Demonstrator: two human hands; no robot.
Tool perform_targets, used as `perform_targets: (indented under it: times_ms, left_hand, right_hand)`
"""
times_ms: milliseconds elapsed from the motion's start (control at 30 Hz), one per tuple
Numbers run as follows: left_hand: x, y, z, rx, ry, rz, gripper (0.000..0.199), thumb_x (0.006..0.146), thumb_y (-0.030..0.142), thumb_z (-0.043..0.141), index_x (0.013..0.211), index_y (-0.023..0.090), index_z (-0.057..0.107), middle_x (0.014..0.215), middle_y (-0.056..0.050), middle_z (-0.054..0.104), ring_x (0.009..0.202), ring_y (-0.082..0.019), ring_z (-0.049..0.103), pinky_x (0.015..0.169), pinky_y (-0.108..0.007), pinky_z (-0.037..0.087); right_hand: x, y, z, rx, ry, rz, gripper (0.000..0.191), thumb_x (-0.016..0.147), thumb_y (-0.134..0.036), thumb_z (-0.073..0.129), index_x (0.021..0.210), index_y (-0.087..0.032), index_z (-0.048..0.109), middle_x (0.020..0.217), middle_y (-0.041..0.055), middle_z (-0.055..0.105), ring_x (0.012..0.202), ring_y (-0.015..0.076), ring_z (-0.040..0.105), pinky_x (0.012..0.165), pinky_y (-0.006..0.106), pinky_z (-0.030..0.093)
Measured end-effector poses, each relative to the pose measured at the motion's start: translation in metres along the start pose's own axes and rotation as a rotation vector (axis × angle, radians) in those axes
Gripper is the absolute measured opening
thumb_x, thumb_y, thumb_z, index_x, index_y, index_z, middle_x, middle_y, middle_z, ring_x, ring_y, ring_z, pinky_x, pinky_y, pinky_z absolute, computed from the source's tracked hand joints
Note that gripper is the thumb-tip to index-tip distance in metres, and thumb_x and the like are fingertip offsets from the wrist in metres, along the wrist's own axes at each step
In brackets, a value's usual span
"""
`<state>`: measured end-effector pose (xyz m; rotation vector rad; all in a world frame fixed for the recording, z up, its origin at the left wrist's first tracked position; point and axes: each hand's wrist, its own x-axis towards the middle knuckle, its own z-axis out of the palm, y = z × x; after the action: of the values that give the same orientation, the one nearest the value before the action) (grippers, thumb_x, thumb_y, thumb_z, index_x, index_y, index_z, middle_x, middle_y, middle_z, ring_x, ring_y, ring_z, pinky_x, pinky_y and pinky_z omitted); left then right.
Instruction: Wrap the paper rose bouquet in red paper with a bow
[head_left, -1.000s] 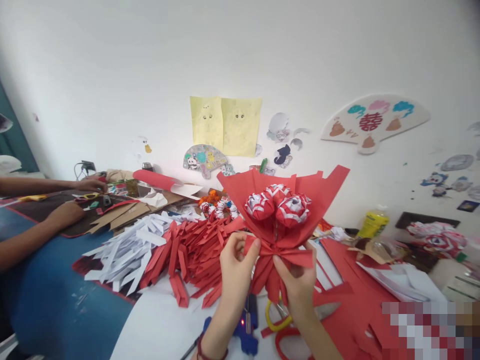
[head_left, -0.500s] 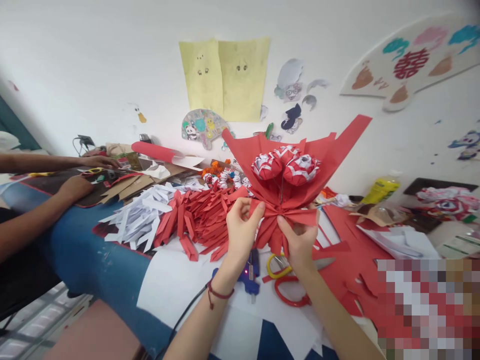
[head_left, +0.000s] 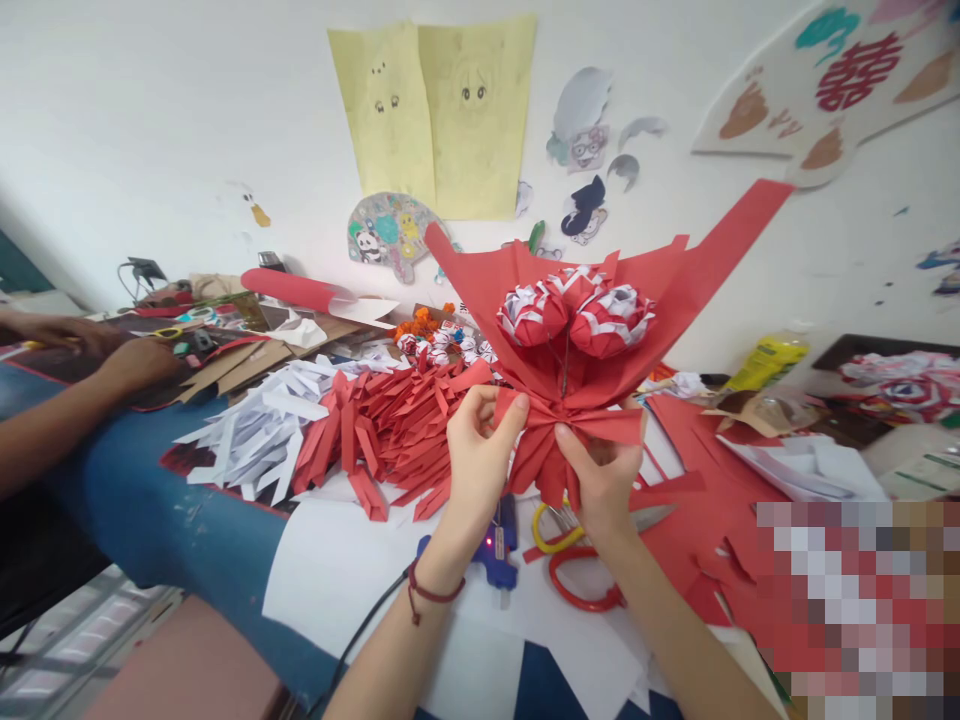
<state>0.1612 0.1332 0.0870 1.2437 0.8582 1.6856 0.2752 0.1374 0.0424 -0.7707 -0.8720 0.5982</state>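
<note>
A bouquet of red and white folded-paper flowers [head_left: 576, 312] stands upright in a flared red paper wrapper [head_left: 675, 290], gathered tight at its waist. My left hand [head_left: 484, 445] pinches the left end of a red paper strip [head_left: 592, 422] that crosses the gathered waist. At the waist, my right hand [head_left: 604, 475] presses its thumb on the front of the strip, its other fingers behind the paper. Below my hands lie a blue glue gun [head_left: 495, 560] with a lit red light, and scissors [head_left: 583, 580] with red handles beside a yellow-handled pair [head_left: 553, 530].
Piles of white paper strips [head_left: 262, 425] and folded red strips [head_left: 397, 430] lie to the left. Red paper sheets [head_left: 690, 540] cover the right side. A co-worker's hands [head_left: 142, 365] are at the far left. A yellow-labelled bottle [head_left: 769, 360] stands by the wall.
The view has shifted slightly, and the wrapper's upper edges now appear wider and higher. My hands keep the same hold at the waist. The co-worker's hands have moved left in view.
</note>
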Motion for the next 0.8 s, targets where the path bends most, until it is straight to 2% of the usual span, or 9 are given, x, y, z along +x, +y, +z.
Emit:
perform_targets:
  times_ms: [267, 467, 667, 800]
  left_hand:
    - [-0.003, 0.001, -0.001, 0.008, -0.003, 0.030, 0.019, 0.085, 0.032, 0.070, 0.083, 0.017, 0.061, 0.077, 0.000, 0.066, 0.070, -0.012, 0.061, 0.064, -0.020, 0.046]
    - [-0.013, 0.012, -0.006, 0.105, 0.011, 0.046, 0.022, 0.087, 0.038, 0.068, 0.083, 0.018, 0.061, 0.080, -0.001, 0.068, 0.069, -0.013, 0.062, 0.059, -0.020, 0.046]
    - [-0.027, 0.022, -0.014, 0.108, 0.009, 0.115, 0.019, 0.089, 0.038, 0.067, 0.090, 0.019, 0.066, 0.086, -0.002, 0.070, 0.074, -0.015, 0.061, 0.063, -0.021, 0.046]
    - [-0.035, 0.021, -0.020, 0.175, 0.032, 0.129, 0.019, 0.089, 0.039, 0.066, 0.093, 0.021, 0.070, 0.083, -0.002, 0.070, 0.072, -0.016, 0.061, 0.069, -0.024, 0.049]
  right_hand:
    - [-0.001, -0.003, 0.000, -0.036, -0.011, -0.037, 0.069, 0.067, -0.029, 0.083, 0.128, -0.021, 0.051, 0.121, 0.0087, 0.065, 0.109, 0.0213, 0.065, 0.104, 0.047, 0.049]
    - [-0.011, -0.015, 0.002, -0.080, 0.005, -0.077, 0.074, 0.065, -0.030, 0.084, 0.129, -0.023, 0.048, 0.123, 0.0095, 0.065, 0.107, 0.0236, 0.067, 0.099, 0.047, 0.053]
    - [-0.021, -0.018, -0.004, -0.118, -0.004, -0.041, 0.059, 0.062, -0.031, 0.087, 0.111, -0.023, 0.054, 0.094, 0.0065, 0.074, 0.083, 0.0265, 0.073, 0.080, 0.047, 0.062]
    - [-0.026, -0.013, -0.013, -0.225, 0.065, -0.063, 0.061, 0.054, -0.030, 0.091, 0.105, -0.021, 0.060, 0.099, 0.0088, 0.074, 0.086, 0.0283, 0.073, 0.077, 0.043, 0.063]
